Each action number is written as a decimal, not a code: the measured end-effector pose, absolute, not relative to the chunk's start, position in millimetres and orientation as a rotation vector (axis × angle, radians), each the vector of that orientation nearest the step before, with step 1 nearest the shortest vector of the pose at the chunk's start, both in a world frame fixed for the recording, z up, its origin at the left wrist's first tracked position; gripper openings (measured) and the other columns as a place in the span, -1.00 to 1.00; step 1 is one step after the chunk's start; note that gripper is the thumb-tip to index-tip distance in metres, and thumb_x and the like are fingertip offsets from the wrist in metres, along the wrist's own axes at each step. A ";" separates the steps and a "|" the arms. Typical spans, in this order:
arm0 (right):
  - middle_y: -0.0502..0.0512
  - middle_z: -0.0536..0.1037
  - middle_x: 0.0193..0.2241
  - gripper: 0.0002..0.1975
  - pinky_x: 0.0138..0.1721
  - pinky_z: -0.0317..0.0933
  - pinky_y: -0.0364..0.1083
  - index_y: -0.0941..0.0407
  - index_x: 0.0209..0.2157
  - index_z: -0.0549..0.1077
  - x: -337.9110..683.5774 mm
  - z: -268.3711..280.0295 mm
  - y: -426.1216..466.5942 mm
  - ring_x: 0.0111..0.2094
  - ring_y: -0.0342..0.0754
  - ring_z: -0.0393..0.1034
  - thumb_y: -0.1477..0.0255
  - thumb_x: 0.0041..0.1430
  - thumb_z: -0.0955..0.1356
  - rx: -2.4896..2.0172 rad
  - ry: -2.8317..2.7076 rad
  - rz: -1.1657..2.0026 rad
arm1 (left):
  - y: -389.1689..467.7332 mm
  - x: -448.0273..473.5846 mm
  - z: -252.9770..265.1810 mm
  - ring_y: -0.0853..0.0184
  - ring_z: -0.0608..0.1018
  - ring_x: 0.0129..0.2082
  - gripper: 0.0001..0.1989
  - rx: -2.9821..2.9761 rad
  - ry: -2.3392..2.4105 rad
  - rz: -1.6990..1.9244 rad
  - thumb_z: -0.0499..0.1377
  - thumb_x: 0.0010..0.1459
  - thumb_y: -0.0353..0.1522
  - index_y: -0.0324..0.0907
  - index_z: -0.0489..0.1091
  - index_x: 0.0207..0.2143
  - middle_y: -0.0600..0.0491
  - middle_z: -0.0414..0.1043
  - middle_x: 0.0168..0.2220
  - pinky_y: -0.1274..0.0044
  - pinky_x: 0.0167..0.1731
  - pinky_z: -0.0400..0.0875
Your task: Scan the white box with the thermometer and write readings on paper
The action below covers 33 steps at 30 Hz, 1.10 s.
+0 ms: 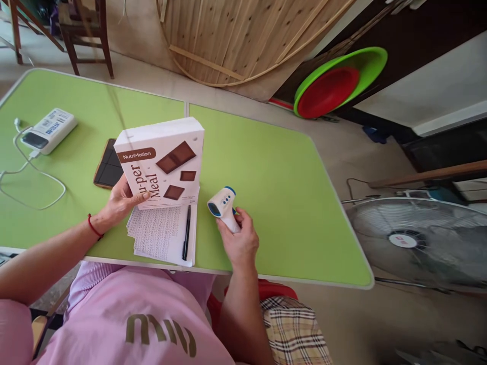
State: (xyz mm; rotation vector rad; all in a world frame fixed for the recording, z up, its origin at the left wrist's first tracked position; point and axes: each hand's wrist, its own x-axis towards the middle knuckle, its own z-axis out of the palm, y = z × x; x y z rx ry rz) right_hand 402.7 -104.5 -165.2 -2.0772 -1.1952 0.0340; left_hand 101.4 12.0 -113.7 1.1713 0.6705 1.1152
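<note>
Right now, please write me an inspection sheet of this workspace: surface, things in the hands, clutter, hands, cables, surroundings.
Surface: green folding table, with a seam down its middle.
Things in hand: white box printed with chocolate bars, standing on end; white and blue thermometer.
Clutter: printed papers with a black pen on them; dark phone behind the box; white power bank.
Hands: left hand holds the box at its lower edge; right hand grips the thermometer's handle.
Cables: white cable looping from the power bank.
Surroundings: fan, green and red basins, wooden chair.
</note>
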 end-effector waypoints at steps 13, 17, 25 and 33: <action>0.32 0.65 -0.20 -0.62 -0.12 0.35 0.14 0.15 -0.16 0.57 407.9 -173.2 -98.6 -0.17 0.20 0.51 0.11 0.23 0.39 -1.994 -1.469 -0.323 | 23.4 100.9 -137.1 0.05 0.47 0.22 -0.17 1.421 0.732 1.209 0.51 0.06 -0.15 -0.07 0.23 0.29 -0.13 0.33 0.26 0.30 0.09 0.58; 0.27 0.64 -0.22 -0.73 -0.15 0.42 0.11 0.11 -0.17 0.54 385.0 -156.6 -103.2 -0.19 0.14 0.53 0.21 0.25 0.43 -1.758 -1.477 -0.417 | 24.9 100.2 -139.9 0.04 0.44 0.26 -0.19 1.491 0.696 1.211 0.48 0.11 -0.18 -0.05 0.19 0.31 -0.15 0.29 0.30 0.32 0.08 0.59; 0.10 0.59 -0.39 -0.75 -0.26 0.42 -0.03 0.09 -0.12 0.52 320.3 -147.4 -111.3 -0.33 0.00 0.49 0.22 0.28 0.41 -1.731 -1.674 -0.058 | 27.6 96.2 -150.9 -0.01 0.43 0.21 -0.14 1.829 0.970 1.166 0.37 0.17 0.05 -0.08 0.14 0.36 -0.24 0.19 0.34 0.30 -0.04 0.59; 0.08 0.53 -0.39 -0.62 -0.24 0.41 -0.03 0.07 0.08 0.53 334.6 -153.0 -109.5 -0.36 -0.02 0.43 0.47 0.29 0.25 -1.793 -1.611 0.076 | 17.8 94.0 -132.2 0.28 0.44 -0.14 -0.42 2.100 1.083 1.556 0.41 0.16 -0.07 -0.08 0.25 0.07 -0.06 0.30 -0.04 0.51 -0.38 0.44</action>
